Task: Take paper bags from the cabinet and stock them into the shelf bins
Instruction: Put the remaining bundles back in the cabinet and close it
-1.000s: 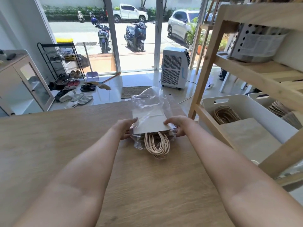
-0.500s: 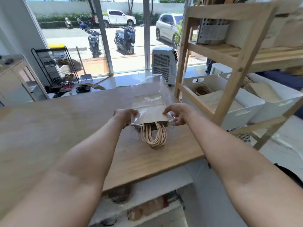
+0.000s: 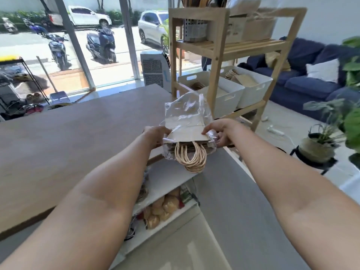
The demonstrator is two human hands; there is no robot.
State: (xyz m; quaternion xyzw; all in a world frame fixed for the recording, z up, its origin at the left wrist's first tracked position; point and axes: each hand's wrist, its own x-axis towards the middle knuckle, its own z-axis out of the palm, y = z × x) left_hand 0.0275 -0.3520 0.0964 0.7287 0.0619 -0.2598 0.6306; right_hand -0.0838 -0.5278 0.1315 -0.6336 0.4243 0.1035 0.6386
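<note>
Bundle in transit, not yet stocked.
Left hand (image 3: 155, 133) and right hand (image 3: 220, 131) pinch the wrapped paper bags (image 3: 187, 131); shelf bins (image 3: 224, 90) apparently part-filled.

The single head camera is looking forward and down from close above the counter (image 3: 78, 133), facing the far-right wooden shelf (image 3: 220, 55).

I'm seeing the wooden bench (image 3: 78, 137) lying bare across the left. Past its far right corner the wooden shelf (image 3: 216, 75) is carrying two white bins (image 3: 229, 94) side by side on its lower level, brown paper bags (image 3: 247, 79) lying inside.
</note>
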